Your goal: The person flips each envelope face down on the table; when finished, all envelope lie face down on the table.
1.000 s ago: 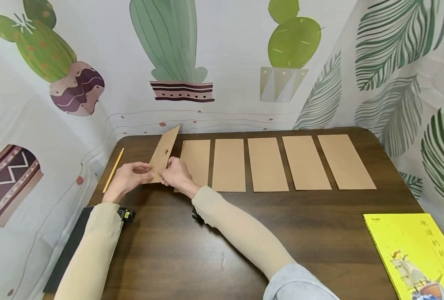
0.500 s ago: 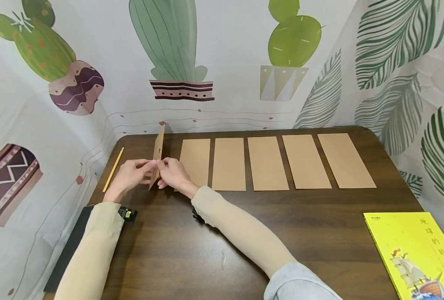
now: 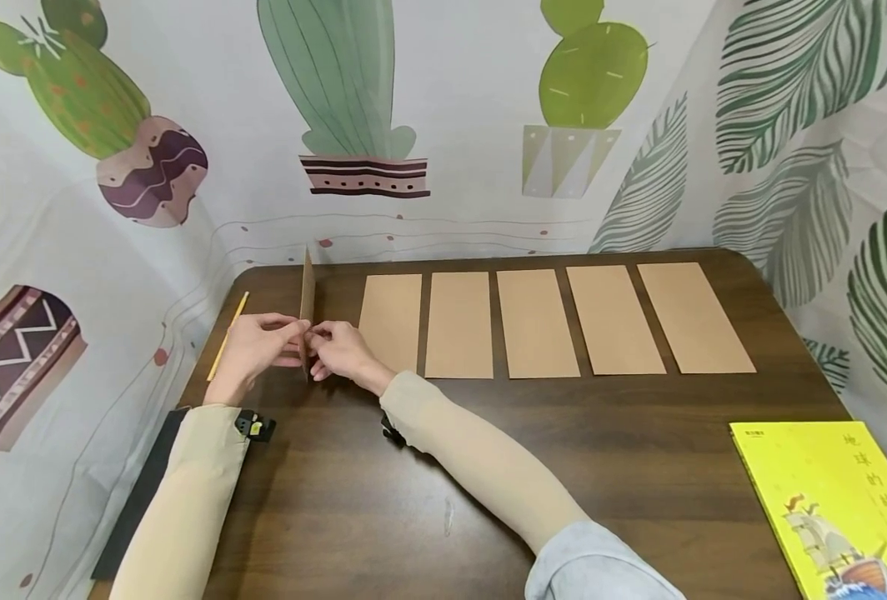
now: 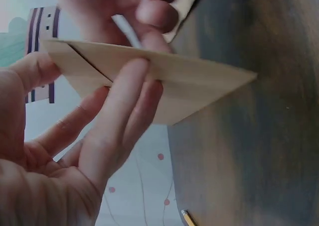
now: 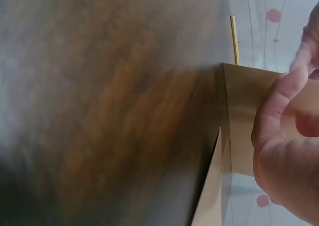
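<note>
A brown paper envelope [image 3: 308, 287] stands on its edge near the table's left end, seen almost edge-on in the head view. The left wrist view shows a dark flap line across the envelope [image 4: 174, 86]. My left hand [image 3: 263, 340] grips it from the left, several fingers lying along its side. From the right, my right hand [image 3: 344, 350] pinches its near upper edge between curled thumb and fingers. In the right wrist view, the right hand [image 5: 284, 136] partly covers the envelope, so the exact fingertip contact is hidden.
Several flat brown envelopes [image 3: 458, 325] lie in a row rightward along the table's back. A yellow pencil [image 3: 228, 337] lies left of my left hand. A yellow book [image 3: 811, 483] lies at the front right, and a black flat object [image 3: 139, 500] by the left forearm.
The envelope has turned from leaning rightward with its printed face showing to standing nearly edge-on, shifting slightly left. Both hands stay on it, with the right hand's fingers moving up its edge.
</note>
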`<state>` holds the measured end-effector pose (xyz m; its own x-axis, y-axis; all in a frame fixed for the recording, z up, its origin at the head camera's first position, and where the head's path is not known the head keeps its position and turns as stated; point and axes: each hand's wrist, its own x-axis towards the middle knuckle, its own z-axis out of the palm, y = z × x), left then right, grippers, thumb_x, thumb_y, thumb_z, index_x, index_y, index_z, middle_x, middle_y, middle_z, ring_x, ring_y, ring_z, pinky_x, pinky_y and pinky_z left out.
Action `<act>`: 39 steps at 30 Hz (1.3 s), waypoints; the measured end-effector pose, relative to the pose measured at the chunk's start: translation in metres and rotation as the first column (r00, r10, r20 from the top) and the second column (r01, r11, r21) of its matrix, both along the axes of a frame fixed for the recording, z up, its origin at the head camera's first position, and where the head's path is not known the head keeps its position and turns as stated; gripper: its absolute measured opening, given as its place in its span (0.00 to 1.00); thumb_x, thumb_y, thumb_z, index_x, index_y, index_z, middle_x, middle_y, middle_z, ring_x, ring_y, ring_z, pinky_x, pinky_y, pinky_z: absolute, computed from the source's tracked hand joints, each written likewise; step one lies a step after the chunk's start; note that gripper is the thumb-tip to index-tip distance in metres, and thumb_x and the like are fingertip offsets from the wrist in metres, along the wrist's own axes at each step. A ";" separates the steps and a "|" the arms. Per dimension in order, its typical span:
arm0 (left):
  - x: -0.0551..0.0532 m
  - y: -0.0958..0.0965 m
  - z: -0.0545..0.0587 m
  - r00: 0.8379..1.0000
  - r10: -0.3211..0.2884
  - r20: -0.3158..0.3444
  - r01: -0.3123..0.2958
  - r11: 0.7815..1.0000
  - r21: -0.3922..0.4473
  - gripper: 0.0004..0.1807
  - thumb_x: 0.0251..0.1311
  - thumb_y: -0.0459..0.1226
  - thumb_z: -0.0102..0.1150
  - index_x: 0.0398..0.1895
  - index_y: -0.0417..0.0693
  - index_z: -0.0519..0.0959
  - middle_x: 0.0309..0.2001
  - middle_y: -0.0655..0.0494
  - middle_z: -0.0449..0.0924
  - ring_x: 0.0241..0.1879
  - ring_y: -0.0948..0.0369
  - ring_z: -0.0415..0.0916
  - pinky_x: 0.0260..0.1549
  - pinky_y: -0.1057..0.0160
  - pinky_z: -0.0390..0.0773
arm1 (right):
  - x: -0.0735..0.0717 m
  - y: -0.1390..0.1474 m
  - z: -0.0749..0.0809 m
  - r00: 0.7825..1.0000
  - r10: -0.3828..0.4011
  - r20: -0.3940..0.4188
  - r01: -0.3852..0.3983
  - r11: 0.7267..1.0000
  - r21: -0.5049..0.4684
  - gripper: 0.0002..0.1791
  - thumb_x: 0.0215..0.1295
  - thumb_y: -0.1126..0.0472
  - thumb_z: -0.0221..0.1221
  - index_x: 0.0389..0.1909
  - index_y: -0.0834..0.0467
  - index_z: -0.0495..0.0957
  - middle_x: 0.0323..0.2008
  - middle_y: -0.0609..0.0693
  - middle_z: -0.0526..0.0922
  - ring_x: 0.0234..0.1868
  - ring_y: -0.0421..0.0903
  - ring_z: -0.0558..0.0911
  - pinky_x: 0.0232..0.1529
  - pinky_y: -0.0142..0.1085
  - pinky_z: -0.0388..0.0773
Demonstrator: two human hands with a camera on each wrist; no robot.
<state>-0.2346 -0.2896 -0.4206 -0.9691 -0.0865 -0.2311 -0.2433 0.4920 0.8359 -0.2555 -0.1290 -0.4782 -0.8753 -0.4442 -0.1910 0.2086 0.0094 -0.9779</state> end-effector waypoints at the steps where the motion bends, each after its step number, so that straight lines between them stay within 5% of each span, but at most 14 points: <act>1: 0.000 0.000 0.001 1.000 0.010 -0.012 -0.010 1.000 0.000 0.27 0.75 0.44 0.64 0.65 0.30 0.81 0.40 0.56 0.92 0.32 0.70 0.90 0.36 0.61 0.94 | -0.001 0.000 -0.001 1.000 0.000 0.017 0.000 1.000 -0.001 0.17 0.85 0.60 0.56 0.62 0.69 0.79 0.35 0.57 0.86 0.18 0.41 0.82 0.20 0.28 0.84; 9: 0.003 -0.006 0.006 0.995 0.069 -0.065 -0.072 0.996 -0.053 0.23 0.74 0.38 0.58 0.63 0.28 0.82 0.31 0.61 0.86 0.26 0.71 0.85 0.33 0.62 0.93 | -0.003 -0.002 -0.005 0.999 -0.002 0.045 -0.001 0.999 0.051 0.18 0.80 0.62 0.63 0.60 0.71 0.77 0.26 0.49 0.83 0.16 0.39 0.80 0.19 0.27 0.82; 16: 0.003 -0.017 0.004 0.994 0.087 -0.072 -0.084 0.995 0.048 0.25 0.77 0.37 0.55 0.66 0.24 0.78 0.33 0.66 0.86 0.29 0.74 0.87 0.35 0.63 0.93 | -0.002 0.000 -0.003 0.999 -0.029 -0.025 0.034 0.975 0.220 0.22 0.77 0.55 0.68 0.58 0.70 0.79 0.18 0.47 0.80 0.13 0.38 0.77 0.18 0.29 0.78; 21: 0.004 -0.026 0.001 0.995 0.087 -0.049 -0.081 0.989 0.126 0.27 0.79 0.36 0.53 0.70 0.21 0.73 0.29 0.74 0.84 0.30 0.75 0.88 0.33 0.68 0.92 | -0.001 0.002 -0.002 0.999 -0.035 -0.024 0.041 0.959 0.279 0.19 0.74 0.52 0.71 0.44 0.65 0.79 0.12 0.47 0.76 0.12 0.39 0.75 0.19 0.31 0.74; 24: 0.005 -0.030 -0.001 0.995 0.087 -0.042 -0.079 0.982 0.172 0.27 0.79 0.34 0.53 0.71 0.18 0.70 0.29 0.75 0.85 0.30 0.76 0.88 0.33 0.70 0.91 | -0.001 0.002 -0.001 0.999 -0.044 -0.023 0.049 0.956 0.290 0.20 0.72 0.51 0.72 0.45 0.64 0.80 0.11 0.45 0.74 0.14 0.39 0.74 0.19 0.32 0.72; 31: 0.006 -0.039 -0.006 0.994 0.109 -0.009 -0.108 0.988 0.111 0.28 0.76 0.34 0.62 0.69 0.21 0.73 0.29 0.75 0.83 0.29 0.76 0.85 0.32 0.72 0.90 | -0.003 0.005 0.002 0.996 -0.079 -0.049 0.091 0.940 0.329 0.33 0.68 0.52 0.75 0.67 0.62 0.73 0.14 0.44 0.78 0.19 0.42 0.79 0.18 0.31 0.71; 35: 0.005 -0.043 -0.009 0.995 0.097 0.032 -0.099 0.993 0.071 0.31 0.74 0.36 0.67 0.71 0.24 0.73 0.29 0.77 0.83 0.29 0.75 0.86 0.33 0.72 0.90 | -0.009 0.005 -0.003 0.996 -0.058 -0.065 0.079 0.921 0.380 0.37 0.68 0.49 0.75 0.70 0.59 0.71 0.19 0.50 0.84 0.22 0.44 0.84 0.25 0.33 0.78; 39: 0.003 -0.044 -0.012 0.994 0.089 0.066 -0.092 0.995 0.044 0.33 0.71 0.39 0.71 0.71 0.27 0.74 0.29 0.78 0.84 0.32 0.76 0.86 0.35 0.73 0.89 | -0.019 0.000 -0.016 0.992 -0.050 -0.112 0.097 0.880 0.465 0.36 0.65 0.47 0.75 0.67 0.58 0.72 0.38 0.54 0.90 0.35 0.43 0.86 0.38 0.31 0.83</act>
<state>-0.2313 -0.3334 -0.4327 -0.9407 -0.1610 -0.2986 -0.3391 0.4258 0.8389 -0.2746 -0.1293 -0.4938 -0.9262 -0.2570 -0.2759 0.1340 0.4596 -0.8779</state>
